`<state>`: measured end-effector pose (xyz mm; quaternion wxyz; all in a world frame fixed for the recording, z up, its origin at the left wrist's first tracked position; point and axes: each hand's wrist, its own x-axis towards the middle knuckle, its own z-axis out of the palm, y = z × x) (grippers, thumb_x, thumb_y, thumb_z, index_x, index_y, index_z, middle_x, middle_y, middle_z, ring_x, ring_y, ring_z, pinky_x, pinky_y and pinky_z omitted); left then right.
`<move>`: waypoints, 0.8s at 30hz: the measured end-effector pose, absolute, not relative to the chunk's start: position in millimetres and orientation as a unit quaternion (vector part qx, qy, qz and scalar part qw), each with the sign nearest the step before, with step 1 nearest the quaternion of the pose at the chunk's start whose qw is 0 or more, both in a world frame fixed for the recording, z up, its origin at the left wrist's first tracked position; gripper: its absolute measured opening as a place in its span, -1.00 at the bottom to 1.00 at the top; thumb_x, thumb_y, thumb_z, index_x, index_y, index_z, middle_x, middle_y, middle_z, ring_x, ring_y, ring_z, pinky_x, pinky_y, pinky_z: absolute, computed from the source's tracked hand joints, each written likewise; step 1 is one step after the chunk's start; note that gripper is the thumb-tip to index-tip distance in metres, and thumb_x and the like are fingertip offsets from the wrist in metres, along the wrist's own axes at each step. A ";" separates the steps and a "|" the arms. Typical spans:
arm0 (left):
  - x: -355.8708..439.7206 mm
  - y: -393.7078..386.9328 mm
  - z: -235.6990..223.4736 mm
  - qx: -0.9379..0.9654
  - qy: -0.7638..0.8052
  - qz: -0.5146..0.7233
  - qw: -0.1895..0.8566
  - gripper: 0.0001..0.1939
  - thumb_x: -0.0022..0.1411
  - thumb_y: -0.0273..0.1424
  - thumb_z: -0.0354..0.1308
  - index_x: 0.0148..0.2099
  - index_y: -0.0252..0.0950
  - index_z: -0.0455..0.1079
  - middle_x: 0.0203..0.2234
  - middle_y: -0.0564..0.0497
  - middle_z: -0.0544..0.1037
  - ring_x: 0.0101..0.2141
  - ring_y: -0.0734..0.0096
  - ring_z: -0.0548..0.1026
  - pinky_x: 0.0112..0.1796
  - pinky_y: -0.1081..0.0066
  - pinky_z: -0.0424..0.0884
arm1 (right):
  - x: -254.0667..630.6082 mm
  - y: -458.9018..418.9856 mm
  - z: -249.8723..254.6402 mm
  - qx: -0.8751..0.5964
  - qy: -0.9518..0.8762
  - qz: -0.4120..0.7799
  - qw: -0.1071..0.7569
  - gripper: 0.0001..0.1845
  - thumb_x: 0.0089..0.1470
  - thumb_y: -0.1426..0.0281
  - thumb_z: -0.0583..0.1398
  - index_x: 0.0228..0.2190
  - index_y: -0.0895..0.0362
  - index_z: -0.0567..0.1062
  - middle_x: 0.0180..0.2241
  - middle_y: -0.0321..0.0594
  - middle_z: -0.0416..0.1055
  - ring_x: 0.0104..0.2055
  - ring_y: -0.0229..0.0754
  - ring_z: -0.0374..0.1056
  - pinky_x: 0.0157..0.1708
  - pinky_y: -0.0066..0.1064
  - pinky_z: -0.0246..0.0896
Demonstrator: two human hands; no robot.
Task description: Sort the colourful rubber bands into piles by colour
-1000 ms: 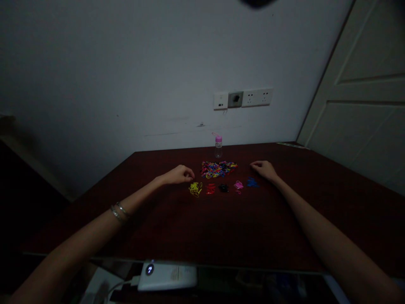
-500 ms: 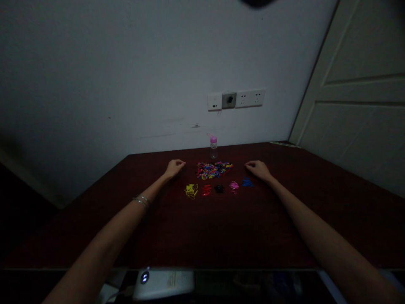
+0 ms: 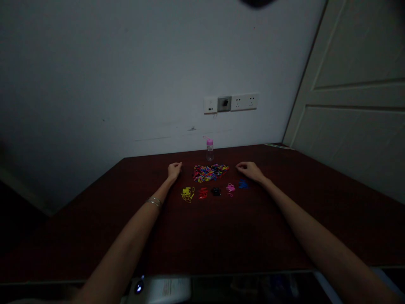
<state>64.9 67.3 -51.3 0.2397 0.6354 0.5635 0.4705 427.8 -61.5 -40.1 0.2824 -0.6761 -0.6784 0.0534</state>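
Observation:
A mixed heap of small coloured rubber bands (image 3: 209, 173) lies near the back of the dark red table. In front of it is a row of one-colour groups: yellow bands (image 3: 187, 194), red bands (image 3: 203, 193), black bands (image 3: 216, 191), pink bands (image 3: 230, 189) and blue bands (image 3: 243, 184). My left hand (image 3: 175, 169) rests left of the heap, apart from it, its fingers curled closed. Right of the heap, just behind the blue bands, my right hand (image 3: 249, 169) lies with fingertips pressed together. Whether either holds a band is too small to see.
A clear bottle with a pink lid (image 3: 209, 150) stands behind the heap, near the wall. Sockets (image 3: 230, 103) are on the wall, and a pale door (image 3: 354, 97) is at right. Below the table's front edge lies a white power bank (image 3: 166, 289) with a lit display.
My left hand has moved back and away from the yellow bands to the heap's left side. My right hand stays about where it was by the blue bands. The camera view has shifted slightly.

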 end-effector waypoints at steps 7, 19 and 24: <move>63.1 64.1 -51.7 0.624 0.555 0.489 0.253 -0.64 0.07 -0.21 -0.03 -0.41 -0.40 0.43 -0.74 0.08 0.31 -0.67 0.55 0.25 -0.62 0.56 0.11 | 383.6 -74.7 -18.1 -0.626 -0.765 -0.075 0.129 -0.72 0.06 0.34 0.05 -0.20 0.06 0.45 -0.19 -0.16 0.39 -0.13 -0.14 0.26 -0.33 -0.46 0.20; 63.6 58.4 -49.3 0.638 0.555 0.480 0.235 -0.67 0.02 -0.22 -0.01 -0.43 -0.36 0.45 -0.75 0.09 0.32 -0.66 0.52 0.28 -0.57 0.54 0.13 | 361.8 -82.2 -12.4 -0.589 -0.791 -0.160 0.038 -0.69 0.14 0.39 -0.03 -0.11 0.05 0.39 -0.14 -0.01 0.24 -0.07 -0.04 0.11 -0.34 -0.41 0.23; 63.5 58.8 -50.2 0.636 0.552 0.483 0.238 -0.66 0.02 -0.23 -0.02 -0.42 -0.38 0.45 -0.75 0.09 0.32 -0.66 0.52 0.27 -0.58 0.55 0.13 | 363.5 -81.4 -12.5 -0.582 -0.795 -0.166 0.048 -0.72 0.14 0.40 -0.03 -0.19 0.12 0.42 -0.15 -0.01 0.25 -0.09 -0.07 0.13 -0.35 -0.44 0.22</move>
